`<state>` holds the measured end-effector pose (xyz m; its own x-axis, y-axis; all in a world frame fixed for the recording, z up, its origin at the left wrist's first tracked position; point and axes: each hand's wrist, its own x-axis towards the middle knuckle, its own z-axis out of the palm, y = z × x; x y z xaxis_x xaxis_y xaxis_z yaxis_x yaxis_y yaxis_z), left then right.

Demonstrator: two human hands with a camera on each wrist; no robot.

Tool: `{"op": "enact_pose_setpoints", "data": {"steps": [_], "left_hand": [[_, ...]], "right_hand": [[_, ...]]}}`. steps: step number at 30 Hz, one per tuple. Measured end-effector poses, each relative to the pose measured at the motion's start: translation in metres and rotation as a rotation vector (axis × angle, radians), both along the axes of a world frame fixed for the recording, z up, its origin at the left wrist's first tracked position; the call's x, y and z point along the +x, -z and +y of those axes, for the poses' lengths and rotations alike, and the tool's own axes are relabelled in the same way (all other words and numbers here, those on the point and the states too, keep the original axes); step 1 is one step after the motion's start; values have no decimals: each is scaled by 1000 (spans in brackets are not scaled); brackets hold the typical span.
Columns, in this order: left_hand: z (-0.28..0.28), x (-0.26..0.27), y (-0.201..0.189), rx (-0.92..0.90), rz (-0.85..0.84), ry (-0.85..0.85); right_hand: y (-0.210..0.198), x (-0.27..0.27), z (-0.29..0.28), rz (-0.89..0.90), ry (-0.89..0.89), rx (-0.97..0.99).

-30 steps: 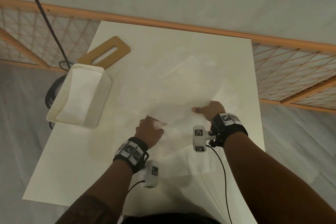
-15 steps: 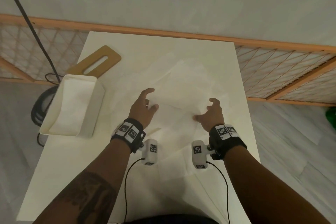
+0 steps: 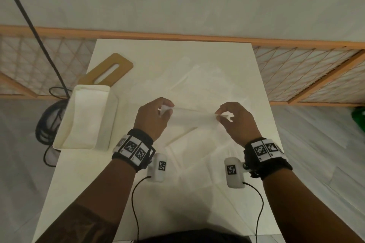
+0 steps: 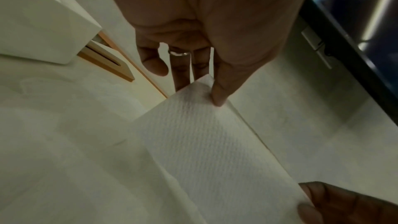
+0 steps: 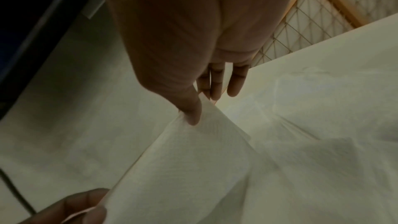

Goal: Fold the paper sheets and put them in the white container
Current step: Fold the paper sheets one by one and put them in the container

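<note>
A white paper sheet (image 3: 194, 114) is lifted off the white table (image 3: 79, 173) and stretched between both hands. My left hand (image 3: 156, 116) pinches its left corner between thumb and fingers; the same textured sheet (image 4: 215, 142) hangs from my left hand (image 4: 213, 91) in the left wrist view. My right hand (image 3: 235, 118) pinches the right corner, and in the right wrist view my right hand (image 5: 198, 106) grips the sheet (image 5: 193, 168) with its thumb on top. More loose sheets (image 3: 197, 81) lie spread underneath. The white container (image 3: 87, 120) stands at the left with folded paper inside.
A wooden board with a slot (image 3: 110, 69) lies behind the container. A wooden lattice fence (image 3: 308, 77) runs behind the table. A black cable coil (image 3: 47, 120) hangs off the table's left edge. Wrist camera cables (image 3: 134, 203) trail toward my body.
Both hands moved from pressing on the sheets, reached forward with spread fingers, then pinched the two far corners of a sheet and lifted its edge off the table.
</note>
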<state>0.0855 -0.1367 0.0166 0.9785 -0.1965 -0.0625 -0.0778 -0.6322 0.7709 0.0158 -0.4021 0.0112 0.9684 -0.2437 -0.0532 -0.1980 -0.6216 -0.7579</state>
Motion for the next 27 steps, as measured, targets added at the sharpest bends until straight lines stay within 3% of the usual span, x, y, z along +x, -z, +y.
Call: {"op": "enact_pose_setpoints", "data": {"steps": [9,17,22,27], "left_hand": [[-1,-23,-17,-59,97,-105],[-28,-56,-32,-113,-18,-186],[-35,-75,-18,-244,154,-175],[-35,-103,19,-208,296,-220]], "right_hand": [[-20,-7,-29,30,-108,229],[-27,5,-53,-12,-109,406],[1,-3,-61,154,-48,418],[35,-22,-61,366,-50,406]]}}
